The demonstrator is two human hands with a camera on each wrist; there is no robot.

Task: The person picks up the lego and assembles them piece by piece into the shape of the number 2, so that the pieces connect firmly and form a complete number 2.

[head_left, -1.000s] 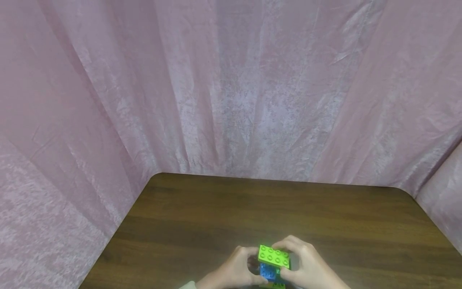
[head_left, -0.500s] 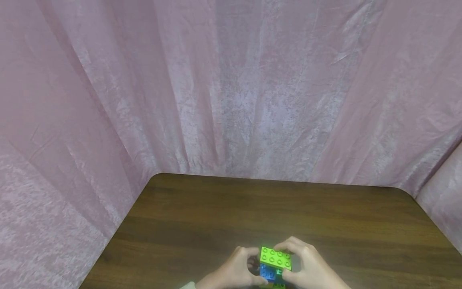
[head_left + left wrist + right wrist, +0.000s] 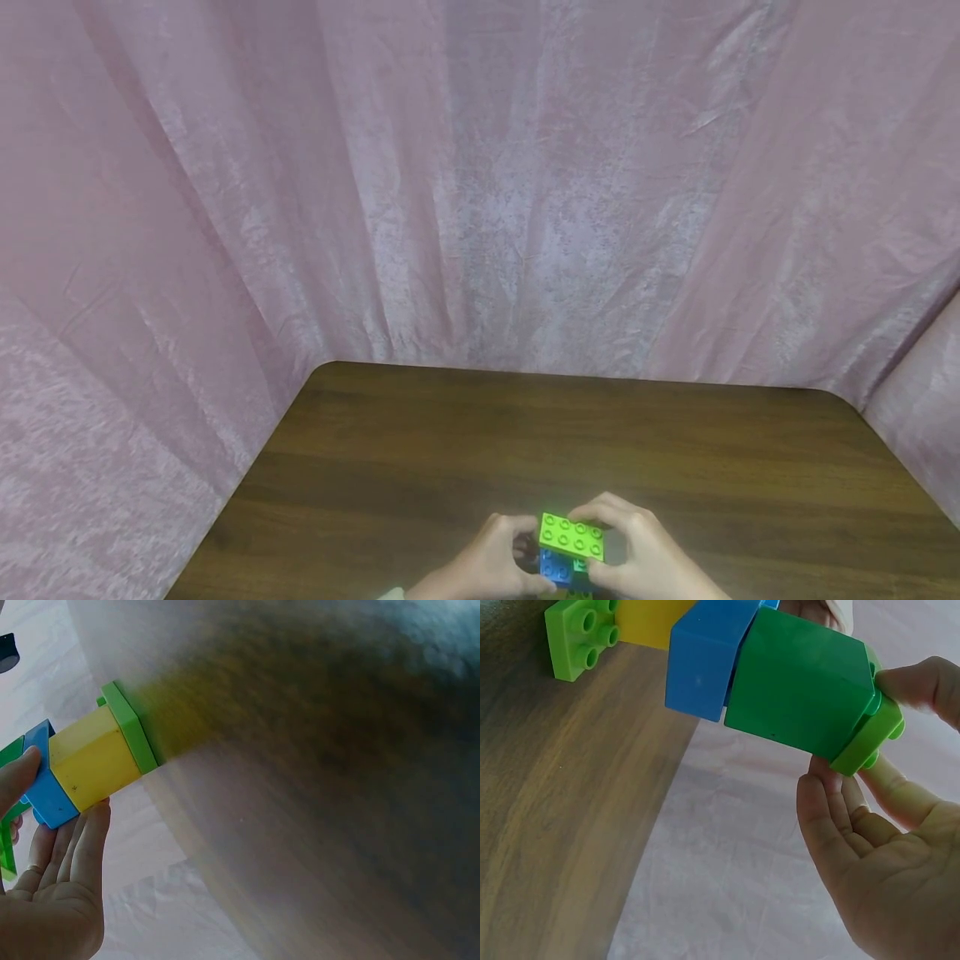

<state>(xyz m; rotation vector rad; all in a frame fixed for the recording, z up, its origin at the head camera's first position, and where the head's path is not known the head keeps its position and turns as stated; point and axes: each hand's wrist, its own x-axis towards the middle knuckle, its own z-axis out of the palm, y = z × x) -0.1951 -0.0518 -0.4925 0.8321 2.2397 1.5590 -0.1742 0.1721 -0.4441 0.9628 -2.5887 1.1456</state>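
A stack of toy building bricks stands upright on the table. From bottom to top it has a lime base plate (image 3: 131, 727), a yellow brick (image 3: 94, 754), a blue brick (image 3: 555, 567) and a dark green brick (image 3: 795, 682). My left hand (image 3: 491, 560) grips the blue brick, thumb on one side and fingers on the other. At the top, my right hand (image 3: 641, 550) pinches a flat lime brick (image 3: 572, 535) between thumb and fingers. This brick sits right at the dark green one, its end overhanging the blue. In the head view it partly covers the stack below.
The brown wooden table (image 3: 450, 442) has rounded far corners. Pinkish curtains (image 3: 495, 183) hang behind it and along both sides. A small dark object (image 3: 7, 652) shows at the upper left edge of the left wrist view.
The flat lime brick has shifted very slightly right and toward me, with my right hand moving along. My left hand keeps its grip on the blue brick.
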